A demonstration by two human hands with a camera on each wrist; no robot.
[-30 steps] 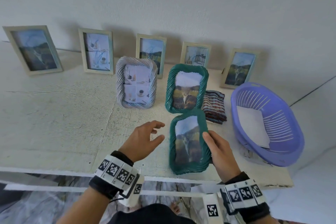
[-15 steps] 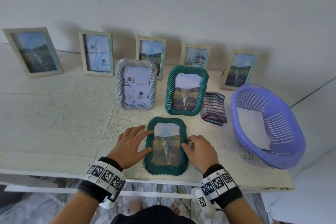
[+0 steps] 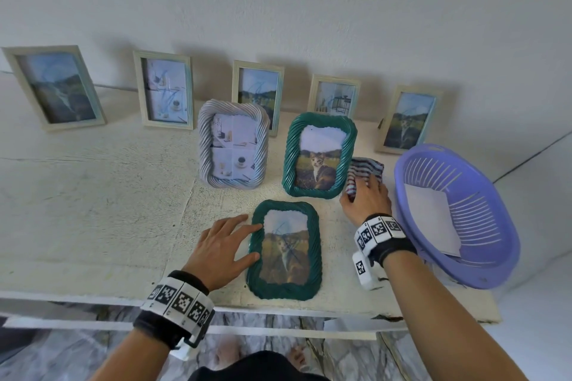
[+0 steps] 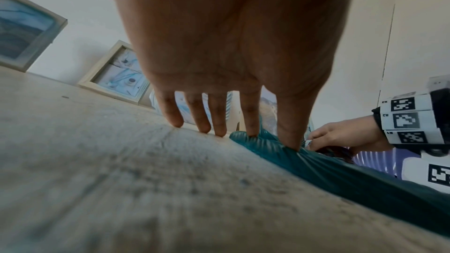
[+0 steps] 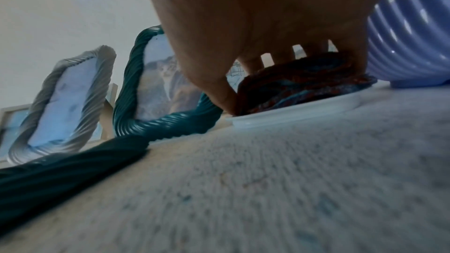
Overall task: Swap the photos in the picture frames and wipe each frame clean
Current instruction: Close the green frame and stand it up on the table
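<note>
Fingers point(image 4: 250, 118) of the left hand point(image 3: 221, 249) lie straight and spread, the forefinger and thumb tips touching the left rim of the green frame lying flat point(image 3: 284, 249) at lower centre of the head view, the other tips on the tabletop point(image 3: 93, 210). The right hand point(image 3: 365, 201), right of centre, has its fingers point(image 5: 219, 93) curled over the striped cloth point(image 3: 365, 170), thumb at the cloth's near edge.

The right wrist view alone shows the cloth sitting on a low white dish point(image 5: 292, 116); the head view hides that dish under hand and cloth. The left wrist view alone shows the fingertip contact on the rim.

The flat frame holds a cat photo with blue scribbles on its glass. Behind it stand a second green frame point(image 3: 318, 155), also with a cat photo, and a grey twisted frame point(image 3: 232, 145). Five pale wooden frames point(image 3: 165, 91) stand along the wall at upper frame. A purple basket point(image 3: 495, 269) at right holds a white sheet.

Both wrist views are blurred near the lens. The wristbands carry square black-and-white code markers; no readable writing shows.
</note>
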